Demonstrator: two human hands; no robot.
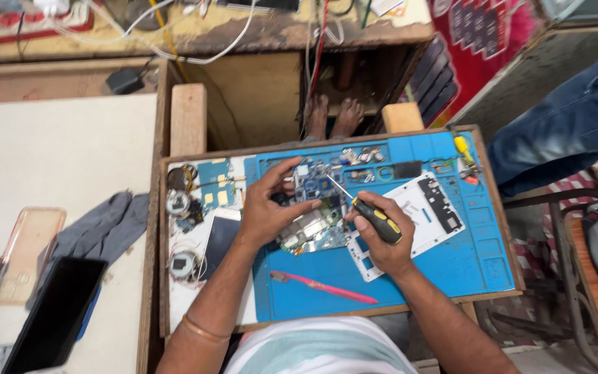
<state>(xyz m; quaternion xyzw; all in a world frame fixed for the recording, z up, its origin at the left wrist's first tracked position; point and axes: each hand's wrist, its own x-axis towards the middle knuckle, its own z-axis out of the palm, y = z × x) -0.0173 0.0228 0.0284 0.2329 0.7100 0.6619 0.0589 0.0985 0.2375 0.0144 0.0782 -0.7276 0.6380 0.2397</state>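
An opened phone [313, 225] with bare circuit boards lies on a blue work mat [451, 270]. My left hand [271, 208] presses on the phone's left side, thumb and fingers spread over it. My right hand [382, 239] grips a black and yellow screwdriver [375, 218], whose thin shaft points up-left with its tip on the board near the phone's top. A white phone frame [420, 215] lies just right of my right hand, partly under it.
A pink toothbrush [327, 287] lies on the mat's near part. Small parts and coils [181, 208] sit left on the wooden tray. A dark phone [57, 312], clear case [25, 253] and grey cloth [105, 225] lie far left. A person's jeans leg [569, 125] is at right.
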